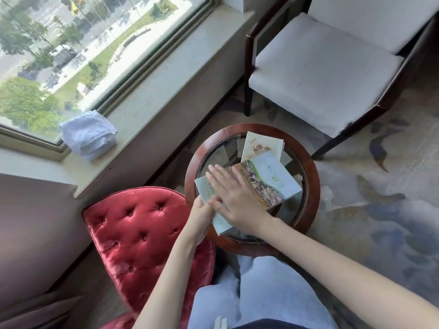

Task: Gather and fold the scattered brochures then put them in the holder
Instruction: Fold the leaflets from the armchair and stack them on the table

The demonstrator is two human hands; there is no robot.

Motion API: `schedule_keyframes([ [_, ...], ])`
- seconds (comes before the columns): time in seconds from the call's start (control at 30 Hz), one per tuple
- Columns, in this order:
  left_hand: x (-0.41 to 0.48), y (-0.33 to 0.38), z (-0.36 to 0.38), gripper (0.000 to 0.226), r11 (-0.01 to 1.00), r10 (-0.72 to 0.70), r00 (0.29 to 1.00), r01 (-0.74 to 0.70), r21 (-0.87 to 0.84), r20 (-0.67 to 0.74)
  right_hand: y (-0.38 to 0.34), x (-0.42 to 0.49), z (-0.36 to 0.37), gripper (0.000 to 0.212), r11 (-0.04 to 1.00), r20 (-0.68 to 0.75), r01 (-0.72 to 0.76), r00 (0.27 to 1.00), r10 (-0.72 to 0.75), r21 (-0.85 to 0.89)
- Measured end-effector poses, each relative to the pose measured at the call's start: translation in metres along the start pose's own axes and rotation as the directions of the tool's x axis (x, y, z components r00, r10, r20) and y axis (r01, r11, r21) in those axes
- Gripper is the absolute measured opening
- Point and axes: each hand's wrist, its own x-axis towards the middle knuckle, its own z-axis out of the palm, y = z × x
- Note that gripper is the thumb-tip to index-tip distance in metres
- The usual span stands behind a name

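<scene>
While I watch through the head camera, all three brochures lie on the small round counter [312,179], a glass top set in a reddish wooden rim. The right grip [234,193] is released and laid flat, its fingers [218,176] straight and pressing down on the pale blue brochure [201,187], which sits at the near-left part of the glass with its near corner reaching out over the rim. The heel of that same palm overlaps the left edge of the colourful brochure [273,181], the one with a band of village photos across a light blue cover. That one lies just right of the pale blue one and touches it.

From where I sit, the left grip [202,216] is grasping the pale blue brochure at its near-left edge, thumb on top. The right palm hides part of it, so I cannot see exactly how its fingers lie underneath.

On the far side of the glass, a beige brochure [261,143] lies flat, its near edge tucked under the colourful one.

Around the counter, a red tufted chair [142,229] stands to the left, touching the rim. A white-cushioned armchair [320,67] with a dark frame stands beyond, on patterned carpet [380,210]. A folded pale towel [89,136] rests on the windowsill [166,79].
</scene>
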Motion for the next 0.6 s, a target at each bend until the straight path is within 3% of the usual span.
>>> schedule_keyframes([
  [0.3, -0.006, -0.023, 0.003, 0.016, 1.0, -0.022, 0.998, 0.022, 0.013, -0.055, 0.028, -0.018, 0.041, 0.062, 1.0, 0.055, 0.002, 0.998, -0.003, 0.011],
  [0.47, -0.005, -0.035, 0.009, 0.022, 0.991, -0.027, 0.999, 0.033, 0.128, -0.044, 0.064, -0.039, 0.053, 0.06, 0.978, 0.1, -0.201, 0.976, 0.195, 0.054],
  [0.6, -0.012, -0.046, 0.004, 0.013, 0.993, -0.07, 0.996, 0.075, 0.096, -0.052, 0.11, -0.063, 0.054, 0.06, 0.93, 0.181, -0.366, 0.917, 0.355, 0.033],
])
